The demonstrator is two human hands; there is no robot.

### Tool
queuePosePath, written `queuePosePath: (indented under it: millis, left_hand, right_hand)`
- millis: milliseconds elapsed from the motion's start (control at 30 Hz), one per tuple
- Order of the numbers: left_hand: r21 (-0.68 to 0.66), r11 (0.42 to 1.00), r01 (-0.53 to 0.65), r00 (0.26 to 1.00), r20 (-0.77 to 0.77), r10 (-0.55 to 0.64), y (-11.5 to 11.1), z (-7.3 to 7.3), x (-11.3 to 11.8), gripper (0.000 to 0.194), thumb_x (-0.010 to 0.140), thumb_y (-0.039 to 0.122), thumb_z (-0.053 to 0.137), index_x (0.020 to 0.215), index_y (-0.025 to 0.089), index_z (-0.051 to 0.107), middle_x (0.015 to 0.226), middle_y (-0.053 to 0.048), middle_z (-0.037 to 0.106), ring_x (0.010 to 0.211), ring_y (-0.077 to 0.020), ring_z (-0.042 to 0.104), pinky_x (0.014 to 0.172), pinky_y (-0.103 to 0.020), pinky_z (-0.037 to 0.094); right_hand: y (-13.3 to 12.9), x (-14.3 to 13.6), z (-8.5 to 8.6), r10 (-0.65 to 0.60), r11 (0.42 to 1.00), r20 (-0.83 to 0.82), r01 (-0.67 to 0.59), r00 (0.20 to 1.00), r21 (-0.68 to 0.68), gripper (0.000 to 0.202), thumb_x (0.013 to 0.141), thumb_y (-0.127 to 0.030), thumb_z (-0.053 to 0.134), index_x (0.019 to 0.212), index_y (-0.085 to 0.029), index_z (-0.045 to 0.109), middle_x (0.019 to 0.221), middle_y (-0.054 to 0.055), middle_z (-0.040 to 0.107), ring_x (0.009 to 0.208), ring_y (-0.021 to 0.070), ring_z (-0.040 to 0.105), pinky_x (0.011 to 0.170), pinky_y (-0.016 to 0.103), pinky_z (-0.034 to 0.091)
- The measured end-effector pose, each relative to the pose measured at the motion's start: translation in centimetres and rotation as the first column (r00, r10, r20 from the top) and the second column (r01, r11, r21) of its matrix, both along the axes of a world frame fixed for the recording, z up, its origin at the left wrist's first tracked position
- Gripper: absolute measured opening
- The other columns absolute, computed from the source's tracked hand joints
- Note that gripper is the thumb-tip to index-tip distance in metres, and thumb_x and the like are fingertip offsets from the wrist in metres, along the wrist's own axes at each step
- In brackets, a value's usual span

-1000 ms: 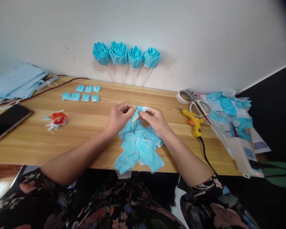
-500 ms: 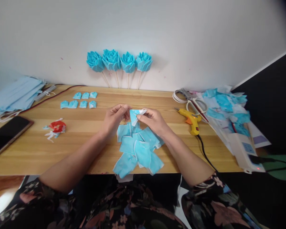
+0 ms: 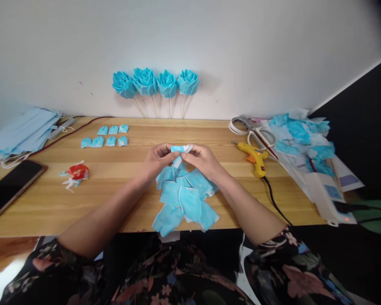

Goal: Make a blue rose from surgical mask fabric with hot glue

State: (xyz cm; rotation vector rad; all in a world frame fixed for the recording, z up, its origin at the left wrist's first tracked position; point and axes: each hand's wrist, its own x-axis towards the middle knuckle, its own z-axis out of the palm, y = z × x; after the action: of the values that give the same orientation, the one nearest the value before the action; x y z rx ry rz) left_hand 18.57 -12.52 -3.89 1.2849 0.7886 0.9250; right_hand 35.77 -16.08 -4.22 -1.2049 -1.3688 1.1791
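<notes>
A small folded blue and white fabric piece [image 3: 178, 149] is held between both hands above the table's middle. My left hand [image 3: 160, 160] pinches its left side, with the thumb across the front. My right hand [image 3: 203, 160] grips the right side between thumb and fingers. Just below lies a loose pile of blue fabric pieces [image 3: 189, 202]. Several small folded blue pieces [image 3: 98, 141] sit in two rows to the left. Four blue fabric flowers [image 3: 145, 81] on thin sticks lean against the wall.
On the left are blue masks [image 3: 22, 129], a phone [image 3: 14, 186] and a red bundle [image 3: 78, 172]. To the right lie a yellow glue gun [image 3: 257, 160] with its cord, scissors [image 3: 262, 137], white tape [image 3: 238, 126], fabric scraps [image 3: 300, 131] and a white power strip [image 3: 325, 199].
My left thumb has moved right onto the front of the fabric piece, and my left hand is closer to my right. The piece looks folded smaller. The view has shifted slightly.
</notes>
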Motion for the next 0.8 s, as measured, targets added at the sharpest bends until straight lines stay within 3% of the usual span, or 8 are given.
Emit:
queuePosePath:
  millis: [200, 333, 433, 567, 800]
  left_hand:
    - [-0.018, 0.999, -0.034, 0.999, 0.005, 0.034, -0.03, -0.14, 0.05, 0.027, 0.068, 0.037, 0.08, 0.068, 0.016, 0.062, 0.058, 0.003, 0.057, 0.053, -0.0081, 0.048, 0.052, -0.022, 0.038]
    - [-0.023, 0.997, -0.07, 0.997, 0.024, 0.071, 0.13, -0.3, -0.01, 0.027, 0.069, 0.037, 0.078, 0.067, 0.016, 0.061, 0.058, 0.003, 0.056, 0.051, -0.0079, 0.047, 0.052, -0.022, 0.039]
    - [0.006, 0.997, -0.083, 0.997, 0.009, 0.083, 0.22, -0.33, -0.01, 0.028, 0.068, 0.037, 0.079, 0.067, 0.016, 0.061, 0.057, 0.003, 0.056, 0.052, -0.008, 0.048, 0.052, -0.022, 0.039]
    - [0.007, 0.998, -0.065, 0.998, -0.009, 0.065, 0.08, -0.31, 0.14, 0.029, 0.067, 0.036, 0.081, 0.066, 0.016, 0.06, 0.055, 0.004, 0.055, 0.051, -0.0077, 0.046, 0.05, -0.021, 0.036]
    - [-0.018, 0.999, -0.033, 0.999, -0.012, 0.033, -0.23, -0.21, 0.47, 0.031, 0.062, 0.034, 0.084, 0.065, 0.015, 0.059, 0.057, 0.004, 0.055, 0.052, -0.0069, 0.045, 0.05, -0.021, 0.035]
  right_hand:
    - [0.16, 0.17, -0.25, 0.005, 1.0, 0.027, -0.005, 1.0, 0.005, 0.024, 0.077, -0.042, 0.071, 0.074, -0.02, 0.063, 0.064, -0.003, 0.057, 0.068, 0.0149, 0.056, 0.068, 0.029, 0.047]
    - [0.12, 0.37, 0.36, -0.047, 0.998, 0.012, 0.046, 0.999, 0.052, 0.026, 0.08, -0.042, 0.068, 0.07, -0.019, 0.061, 0.07, -0.002, 0.06, 0.07, 0.0132, 0.055, 0.071, 0.029, 0.045]
    - [0.13, 0.37, 0.63, -0.05, 0.996, -0.044, 0.053, 0.998, 0.066, 0.02, 0.082, -0.04, 0.068, 0.087, -0.02, 0.068, 0.082, -0.001, 0.066, 0.082, 0.0148, 0.061, 0.082, 0.03, 0.047]
    - [0.21, 0.21, 0.45, -0.012, 0.996, -0.116, 0.022, 0.993, 0.086, 0.039, 0.08, -0.038, 0.071, 0.116, -0.024, 0.065, 0.1, 0.002, 0.069, 0.096, 0.0175, 0.064, 0.089, 0.032, 0.049]
    - [0.2, 0.12, 0.21, -0.034, 0.994, -0.055, 0.039, 0.998, 0.097, 0.043, 0.079, -0.031, 0.068, 0.121, -0.024, 0.063, 0.088, -0.001, 0.065, 0.077, 0.0135, 0.06, 0.076, 0.03, 0.05]
